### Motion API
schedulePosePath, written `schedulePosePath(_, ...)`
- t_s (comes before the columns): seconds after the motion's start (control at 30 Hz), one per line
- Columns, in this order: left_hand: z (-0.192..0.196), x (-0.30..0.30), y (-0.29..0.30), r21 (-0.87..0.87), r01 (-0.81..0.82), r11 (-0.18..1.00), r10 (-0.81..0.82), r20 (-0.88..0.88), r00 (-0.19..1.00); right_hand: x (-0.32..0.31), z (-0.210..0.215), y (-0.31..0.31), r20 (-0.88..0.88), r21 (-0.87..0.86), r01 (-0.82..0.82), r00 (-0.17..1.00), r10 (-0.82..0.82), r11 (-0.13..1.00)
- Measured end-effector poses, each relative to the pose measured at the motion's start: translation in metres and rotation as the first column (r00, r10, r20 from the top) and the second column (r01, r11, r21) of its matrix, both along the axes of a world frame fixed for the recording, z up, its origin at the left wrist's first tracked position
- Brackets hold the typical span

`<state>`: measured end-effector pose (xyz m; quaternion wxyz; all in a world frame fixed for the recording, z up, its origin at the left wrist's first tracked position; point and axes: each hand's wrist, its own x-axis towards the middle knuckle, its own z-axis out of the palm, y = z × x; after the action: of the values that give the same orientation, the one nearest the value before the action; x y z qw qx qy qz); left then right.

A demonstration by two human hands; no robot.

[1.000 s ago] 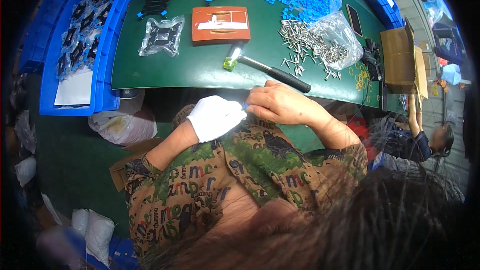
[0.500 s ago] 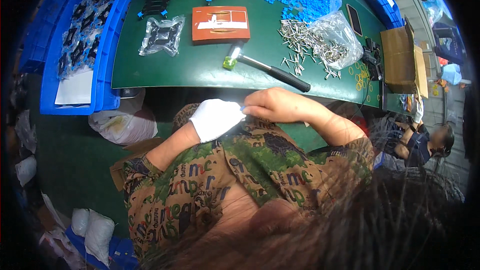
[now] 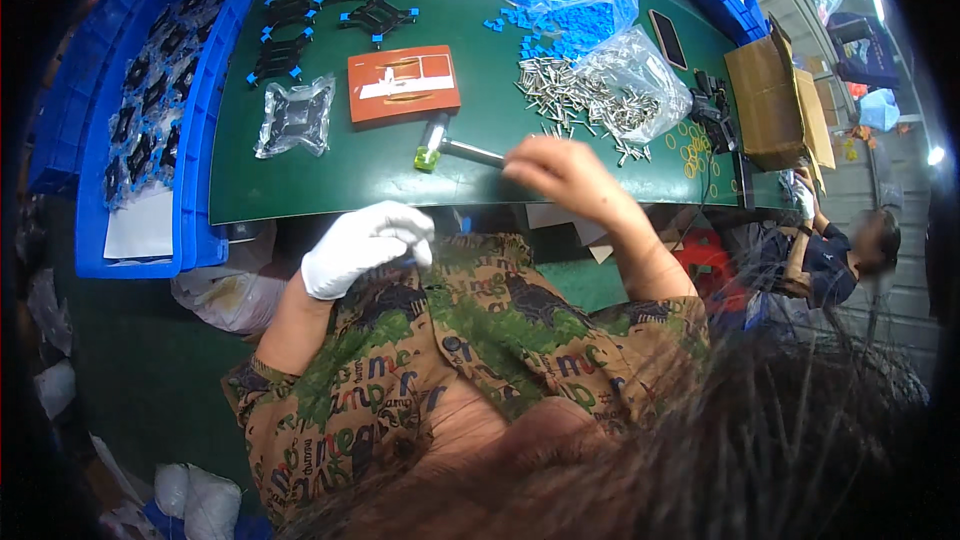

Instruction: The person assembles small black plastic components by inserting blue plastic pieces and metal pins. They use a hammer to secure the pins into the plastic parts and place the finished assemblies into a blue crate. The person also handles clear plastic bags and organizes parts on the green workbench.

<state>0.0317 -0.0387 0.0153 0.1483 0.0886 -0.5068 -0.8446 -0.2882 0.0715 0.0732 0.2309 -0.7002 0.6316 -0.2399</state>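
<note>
My left hand (image 3: 368,248) wears a white glove and is raised over my lap, just off the table's near edge. Its fingers are curled, with a bit of a small blue piece (image 3: 409,261) showing at the tips. My bare right hand (image 3: 560,175) is closed over the handle of a hammer (image 3: 472,152), hiding the dark grip. The hammer's head, with a yellow-green face, lies on the green table (image 3: 330,178). Behind it sits a reddish-brown block (image 3: 404,108) with white patches and slots. A bagged black bracket (image 3: 296,118) lies to its left.
Black brackets with blue ends (image 3: 378,16) lie at the far left, near a blue crate (image 3: 190,230) of bagged ones. Blue pieces (image 3: 585,25), metal pins (image 3: 570,90), a phone (image 3: 668,38) and a cardboard box (image 3: 770,100) are rightward. Another person (image 3: 835,265) works at far right.
My hands have parted. The left has drawn back leftward with the blue piece; the right has reached forward from my lap onto the hammer handle. The view has shifted slightly.
</note>
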Motion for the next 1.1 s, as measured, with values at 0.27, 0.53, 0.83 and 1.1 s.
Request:
schedulePosePath(0.27, -0.024, -0.017, 0.009, 0.12, -0.192, 0.974, 0.178, 0.117, 0.977, -0.046, -0.012, -0.005, -0.532, -0.075, 0.015, 0.845, -0.053, 0.997)
schedulePosePath(0.53, -0.031, -0.037, 0.022, -0.03, -0.216, 0.976, 0.218, 0.167, 0.961, -0.047, -0.028, -0.009, -0.624, -0.137, -0.039, 0.779, -0.056, 0.99)
schedulePosePath(0.83, -0.032, -0.047, 0.033, -0.302, -0.232, 0.924, 0.31, 0.24, 0.92, 0.001, 0.0, 0.004, -0.111, -0.164, 0.039, 0.992, -0.058, 0.986)
schedulePosePath(1.1, -0.019, -0.052, 0.041, -0.754, -0.229, 0.616, 0.542, 0.195, 0.817, 0.057, 0.004, 0.006, 0.097, -0.13, -0.096, 0.989, 0.109, 0.987)
